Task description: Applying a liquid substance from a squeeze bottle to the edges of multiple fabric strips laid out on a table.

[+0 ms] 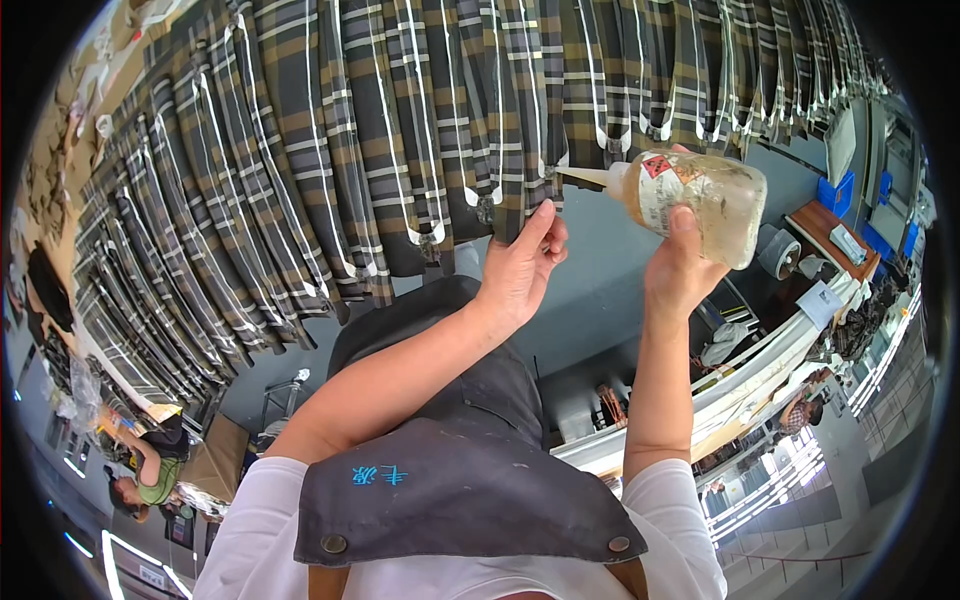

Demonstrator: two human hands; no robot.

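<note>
Long plaid fabric strips (300, 112) in dark grey, brown and white lie side by side across the upper view, each with a white line along it and white patches near its lower end. My left hand (525, 259) pinches the lower end of one strip between thumb and fingers. In my right hand (686, 259) is a translucent plastic squeeze bottle (739, 202), tilted on its side, with hazard symbols on its label and yellowish content. Its long nozzle (583, 175) points left, and the tip is at a white patch on the strip just above my left hand.
Below the strips' ends is a grey floor (600, 262). A bench with a brown board (844, 240), a roll and cloths stands at right, near blue bins (835, 193). One person (150, 480) is at lower left, another (799, 415) far right.
</note>
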